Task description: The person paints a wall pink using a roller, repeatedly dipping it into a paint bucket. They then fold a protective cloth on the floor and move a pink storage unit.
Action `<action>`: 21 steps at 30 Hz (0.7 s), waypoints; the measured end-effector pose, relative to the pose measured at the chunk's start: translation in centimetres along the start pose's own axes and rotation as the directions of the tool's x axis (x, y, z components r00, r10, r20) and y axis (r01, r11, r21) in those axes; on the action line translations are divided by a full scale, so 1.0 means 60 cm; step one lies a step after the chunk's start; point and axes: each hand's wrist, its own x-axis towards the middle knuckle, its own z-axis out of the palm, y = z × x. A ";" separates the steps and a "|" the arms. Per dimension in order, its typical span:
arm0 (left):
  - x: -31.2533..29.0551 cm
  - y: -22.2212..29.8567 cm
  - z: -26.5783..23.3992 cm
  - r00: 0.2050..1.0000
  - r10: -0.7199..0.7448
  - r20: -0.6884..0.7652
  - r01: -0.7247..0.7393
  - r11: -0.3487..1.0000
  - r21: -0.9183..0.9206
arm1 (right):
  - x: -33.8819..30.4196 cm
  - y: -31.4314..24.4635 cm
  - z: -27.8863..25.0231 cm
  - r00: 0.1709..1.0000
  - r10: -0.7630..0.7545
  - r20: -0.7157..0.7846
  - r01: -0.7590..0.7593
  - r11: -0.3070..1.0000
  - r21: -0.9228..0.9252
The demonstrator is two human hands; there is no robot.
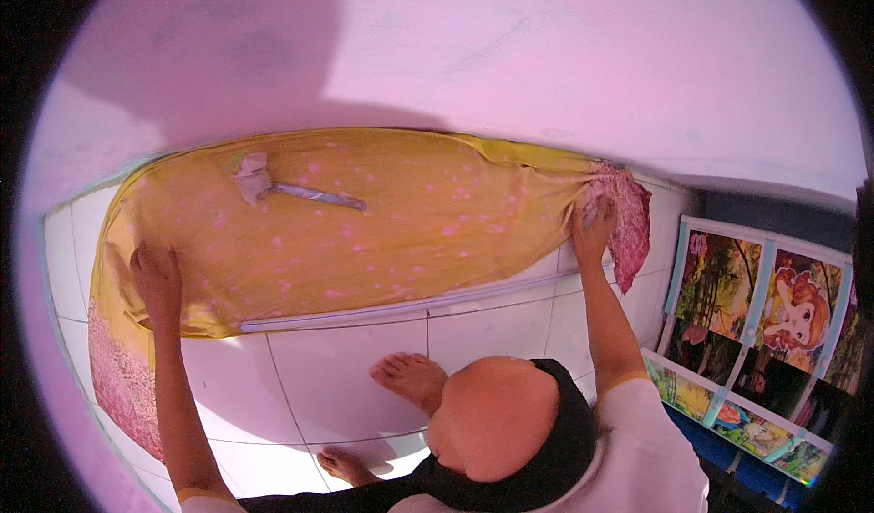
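A yellow cloth (391,249) with pink speckles is spread wide against the wall. Its ends are patterned pink and red. My left hand (157,272) is at the left end, its fingers bent in onto the fabric; whether they pinch a fold is hard to see. At the right end, my right hand (594,219) grips the cloth where it is gathered into creases, just before the red-pink end (635,226). On top of the cloth lies a hammer-shaped tool (314,194) with a pale pink head and a greyish handle.
A long pale strip (428,301) runs along the cloth's near edge. White floor tiles (346,404) lie below, with my bare feet (410,381) on them. A pink wall (473,49) rises behind the cloth. At right stands a cabinet (756,304) with colourful picture panels.
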 end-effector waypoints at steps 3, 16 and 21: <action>-0.011 -0.029 0.033 0.990 0.137 0.027 -0.140 0.982 0.124 | -0.001 0.037 0.009 0.998 -0.013 0.063 0.015 1.000 -0.025; -0.067 0.090 -0.062 0.921 0.388 0.042 -0.383 0.919 -0.097 | -0.009 0.199 -0.091 0.755 0.316 0.574 0.193 0.731 -0.655; -0.106 0.011 -0.110 0.970 0.183 -0.157 -0.216 0.949 -0.228 | 0.082 -0.077 -0.120 0.867 0.021 0.498 0.284 0.801 -0.527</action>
